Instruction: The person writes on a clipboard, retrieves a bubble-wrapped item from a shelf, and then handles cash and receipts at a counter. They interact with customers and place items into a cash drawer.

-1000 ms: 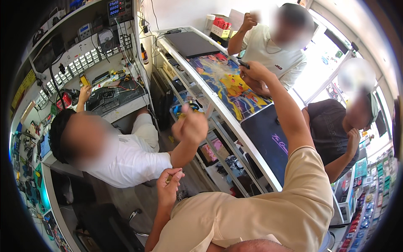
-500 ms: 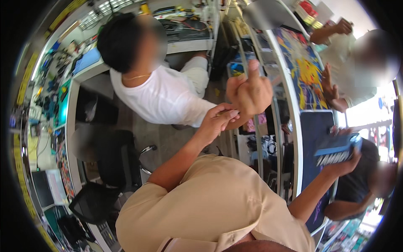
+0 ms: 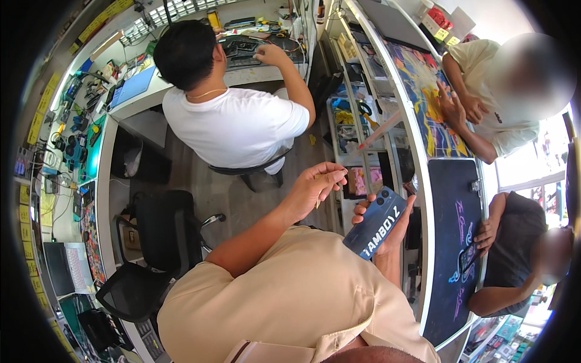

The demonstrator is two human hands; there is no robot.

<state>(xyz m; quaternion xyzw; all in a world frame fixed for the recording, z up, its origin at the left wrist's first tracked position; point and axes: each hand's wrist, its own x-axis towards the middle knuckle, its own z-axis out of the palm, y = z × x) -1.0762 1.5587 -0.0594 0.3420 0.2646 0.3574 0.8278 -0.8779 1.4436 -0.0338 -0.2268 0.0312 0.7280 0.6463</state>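
Closest to the camera, the right hand (image 3: 387, 227) grips one flat dark-blue rectangular phone box (image 3: 375, 222) with pale lettering on its face; the fingers (image 3: 362, 209) curl round its upper edge and the thumb lies along the right side, so the box sits tilted, held in the air just beside the edge of the long glass-topped surface (image 3: 423, 242). The left hand (image 3: 315, 187) is raised just to the left of the box, not touching it; its fingers are drawn nearly together with thumb and forefinger pinched on one thin, pale, stick-like object (image 3: 324, 178), too small to make out. Both forearms come out of a beige short-sleeved shirt (image 3: 284, 296).

Half a second ago the box was held far out to the right over the dark mat and the left hand was closed with one finger raised; now the box is drawn in near the chest and the two hands are close together.

Beyond the hands, one black swivel chair (image 3: 151, 248) stands empty on the left. Further off, one person in a white T-shirt (image 3: 236, 127) sits facing a cluttered workbench (image 3: 254, 51). Across the surface are two more people: one leans on the black rectangular mat (image 3: 451, 254), the other rests both hands on the colourful printed mat (image 3: 423, 97).
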